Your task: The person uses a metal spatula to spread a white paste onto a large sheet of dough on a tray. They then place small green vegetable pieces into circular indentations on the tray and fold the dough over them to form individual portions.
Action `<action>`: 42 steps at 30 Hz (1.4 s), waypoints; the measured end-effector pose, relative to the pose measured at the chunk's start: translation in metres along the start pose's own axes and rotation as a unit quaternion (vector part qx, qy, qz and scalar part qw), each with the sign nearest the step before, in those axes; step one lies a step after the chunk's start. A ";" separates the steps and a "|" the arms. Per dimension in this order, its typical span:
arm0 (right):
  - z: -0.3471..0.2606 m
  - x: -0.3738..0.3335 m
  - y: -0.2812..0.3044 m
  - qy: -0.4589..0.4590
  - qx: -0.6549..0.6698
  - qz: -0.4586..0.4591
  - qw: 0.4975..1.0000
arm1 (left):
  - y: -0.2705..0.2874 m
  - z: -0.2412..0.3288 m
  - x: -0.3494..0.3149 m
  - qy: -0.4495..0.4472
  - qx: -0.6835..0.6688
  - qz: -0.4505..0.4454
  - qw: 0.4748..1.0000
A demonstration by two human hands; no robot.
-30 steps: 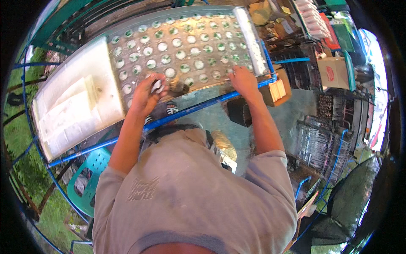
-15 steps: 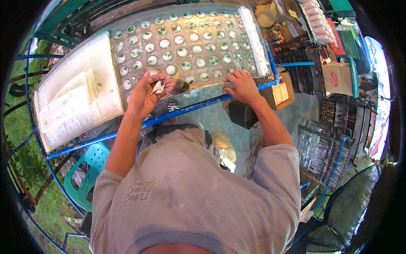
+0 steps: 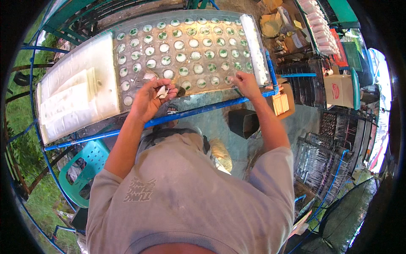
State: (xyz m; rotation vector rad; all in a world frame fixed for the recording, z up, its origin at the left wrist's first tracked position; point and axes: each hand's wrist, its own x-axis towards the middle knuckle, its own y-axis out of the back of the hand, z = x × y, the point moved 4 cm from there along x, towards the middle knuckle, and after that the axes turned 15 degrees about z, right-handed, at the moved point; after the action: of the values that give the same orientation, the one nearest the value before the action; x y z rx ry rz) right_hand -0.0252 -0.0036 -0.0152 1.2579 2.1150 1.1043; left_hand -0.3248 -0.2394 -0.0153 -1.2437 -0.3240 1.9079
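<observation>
A clear panel [image 3: 169, 86] with rows of round holes lies across the blue-framed table. White discs, many with green leaf-like marks, sit in the holes. My left hand [image 3: 148, 101] is at the panel's front edge, palm up, its fingers curled around small white flat pieces [image 3: 162, 92]. A small dark cylindrical object [image 3: 181, 91] stands beside its fingertips. Over the panel's front right corner is my right hand [image 3: 247, 84], thumb and fingers pinched together near the last holes. Whatever it pinches is too small to make out.
White sheets [image 3: 63, 110] are stacked on the table's left end, and a long white strip [image 3: 254, 48] lies along its right. A blue pipe [image 3: 194, 108] runs along the front. Right of it are a cardboard box with orange-yellow sticks [image 3: 281, 103] and a black bin [image 3: 243, 122].
My right hand has risen slightly at the panel's right front, its fingers drawn into a pinch. My left hand still holds the white pieces. The whole view has shifted a little.
</observation>
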 end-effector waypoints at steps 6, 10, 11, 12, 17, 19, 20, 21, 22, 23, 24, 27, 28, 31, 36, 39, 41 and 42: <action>-0.010 -0.020 -0.004 -0.221 0.659 0.161 0.701 | -0.054 -0.025 0.012 -0.090 0.015 0.019 0.996; -0.067 -0.086 -0.057 -0.367 0.791 0.222 0.437 | -0.131 -0.062 -0.010 -0.355 0.243 -0.109 0.896; -0.089 -0.102 -0.065 -0.449 0.758 0.272 0.387 | -0.145 -0.075 -0.017 -0.418 0.332 -0.145 0.833; -0.088 -0.122 -0.077 -0.415 0.776 0.291 0.375 | -0.152 -0.097 -0.019 -0.441 0.391 -0.191 0.785; -0.057 -0.176 -0.097 -0.381 0.827 0.334 0.242 | -0.150 -0.162 -0.030 -0.512 0.485 -0.316 0.635; -0.043 -0.187 -0.086 -0.442 0.780 0.357 0.261 | -0.159 -0.160 -0.031 -0.519 0.492 -0.345 0.608; -0.013 -0.197 -0.083 -0.433 0.775 0.348 0.299 | -0.164 -0.156 -0.026 -0.510 0.504 -0.341 0.608; 0.017 -0.208 -0.079 -0.422 0.769 0.343 0.336 | -0.173 -0.147 -0.021 -0.500 0.515 -0.342 0.607; 0.067 -0.224 -0.076 -0.360 0.790 0.318 0.381 | -0.183 -0.139 -0.015 -0.491 0.524 -0.346 0.604; 0.094 -0.227 -0.061 -0.357 0.776 0.355 0.379 | -0.187 -0.131 -0.002 -0.502 0.547 -0.303 0.598; 0.123 -0.227 -0.039 -0.351 0.761 0.394 0.378 | -0.194 -0.124 0.012 -0.513 0.566 -0.261 0.590; 0.207 -0.286 -0.019 -0.453 0.612 0.577 0.295 | -0.198 -0.126 0.058 -0.465 0.652 -0.243 0.547; 0.219 -0.320 -0.031 -0.492 0.590 0.577 0.279 | -0.197 -0.130 0.072 -0.439 0.683 -0.250 0.527; 0.212 -0.374 -0.085 -0.589 0.441 0.598 0.318 | -0.190 -0.132 0.081 -0.457 0.663 -0.283 0.521; 0.166 -0.403 -0.204 -0.659 0.421 0.331 0.528 | -0.191 -0.138 0.071 -0.429 0.668 -0.253 0.553; 0.121 -0.362 -0.199 -0.647 0.441 0.264 0.564 | -0.184 -0.133 0.073 -0.475 0.648 -0.214 0.555; 0.109 -0.336 -0.184 -0.610 0.457 0.238 0.602 | -0.180 -0.133 0.079 -0.467 0.648 -0.193 0.570; 0.105 -0.322 -0.174 -0.591 0.463 0.224 0.621 | -0.179 -0.132 0.084 -0.450 0.651 -0.183 0.584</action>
State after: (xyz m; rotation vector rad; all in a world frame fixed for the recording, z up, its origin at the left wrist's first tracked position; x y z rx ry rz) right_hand 0.1155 -0.2878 -0.2268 2.1152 1.1416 -0.8686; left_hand -0.1393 -0.0912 -0.0256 0.7794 0.3277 1.5342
